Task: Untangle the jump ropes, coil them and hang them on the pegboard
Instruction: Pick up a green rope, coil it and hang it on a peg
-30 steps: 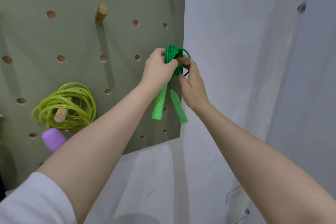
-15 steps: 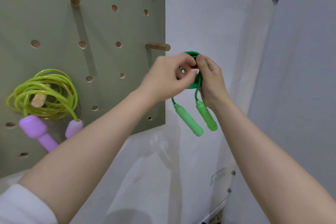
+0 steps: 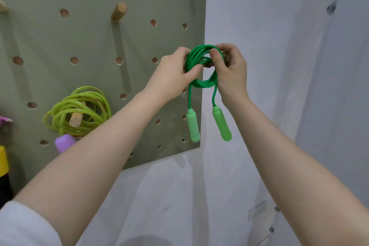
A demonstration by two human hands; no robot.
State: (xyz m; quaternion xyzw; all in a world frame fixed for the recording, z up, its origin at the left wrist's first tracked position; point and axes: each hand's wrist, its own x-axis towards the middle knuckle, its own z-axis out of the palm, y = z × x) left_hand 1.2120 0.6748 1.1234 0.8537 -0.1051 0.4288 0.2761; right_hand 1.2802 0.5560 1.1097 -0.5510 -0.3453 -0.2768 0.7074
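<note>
Green jump rope [image 3: 201,70], coiled, is at the right edge of the pegboard [image 3: 95,46]. Left hand [image 3: 171,80] and right hand [image 3: 229,72] both pinch the coil, handles dangling below. Yellow-green rope [image 3: 79,110] hangs on a peg, lower left.

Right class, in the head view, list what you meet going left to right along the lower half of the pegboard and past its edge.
Yellow-green coiled rope on its peg → purple handle → left green handle → right green handle → white wall.
</note>
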